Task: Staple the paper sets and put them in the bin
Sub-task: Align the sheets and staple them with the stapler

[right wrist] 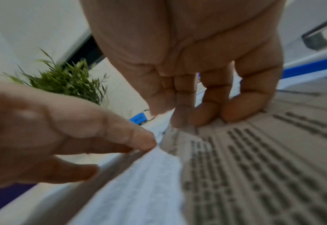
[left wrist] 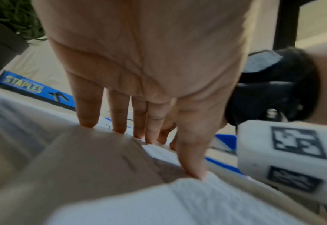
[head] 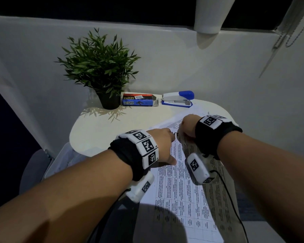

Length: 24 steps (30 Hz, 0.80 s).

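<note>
Head view: bin (head: 51, 165) low left, below tabletop (head: 112, 130) edge. Left hand (head: 162, 146) flat, fingers straight, pinning paper set (head: 179, 190) to hold sheets aligned. Stapler (head: 178, 99) unused behind. Right hand (head: 188, 127) curled, pinching top corner, likely squaring it for stapling.

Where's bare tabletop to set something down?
Free: left half of the white round table, bordered by potted green plant and blue staples box behind, printed paper sheets to the right. Crowded: blue-and-white stapler at back; left hand and right hand on the sheets.
</note>
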Available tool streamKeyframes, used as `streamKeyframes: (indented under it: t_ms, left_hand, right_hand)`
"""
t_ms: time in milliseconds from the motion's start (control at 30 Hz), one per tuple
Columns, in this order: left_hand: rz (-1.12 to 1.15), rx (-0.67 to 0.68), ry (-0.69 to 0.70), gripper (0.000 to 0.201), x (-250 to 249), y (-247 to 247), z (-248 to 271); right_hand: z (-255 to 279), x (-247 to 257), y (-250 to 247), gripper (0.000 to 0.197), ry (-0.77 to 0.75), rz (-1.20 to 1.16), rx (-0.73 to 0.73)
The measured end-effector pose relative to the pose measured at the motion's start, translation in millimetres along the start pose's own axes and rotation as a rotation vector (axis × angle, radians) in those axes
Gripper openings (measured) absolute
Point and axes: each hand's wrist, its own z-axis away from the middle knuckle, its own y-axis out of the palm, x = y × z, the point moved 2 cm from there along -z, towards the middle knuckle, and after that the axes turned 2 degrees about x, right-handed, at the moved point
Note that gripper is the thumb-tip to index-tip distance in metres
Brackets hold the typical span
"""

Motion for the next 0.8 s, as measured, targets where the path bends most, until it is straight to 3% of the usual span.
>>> streamKeyframes:
  t_ms: [67,167,267,500,667,800]
  left_hand:
    - [0.089,-0.028,-0.015,0.071,3,-3,3]
    - [0.438,-0.280,-0.113,0.034,19,-15,11]
    - [0.592,-0.462,-0.168,0.023,38,-24,19]
    - [0.584,-0.459,-0.136,0.013,62,-18,49]
    - [0.606,-0.520,-0.198,0.009,97,-10,77]
    - [0.566,-0.513,-0.237,0.006,130,-1,99]
  right_hand:
    - [11,4,-3,0.014,-0.055,-0.038,-0.026]
    - [25,10,-2,0.017,-0.133,-0.079,-0.019]
    - [37,22,2,0.018,-0.184,-0.082,0.023]
    - [48,64,11,0.020,-0.338,-0.073,0.003]
    - [51,101,22,0.009,-0.358,-0.237,0.052]
    - [50,140,37,0.014,-0.417,-0.318,0.033]
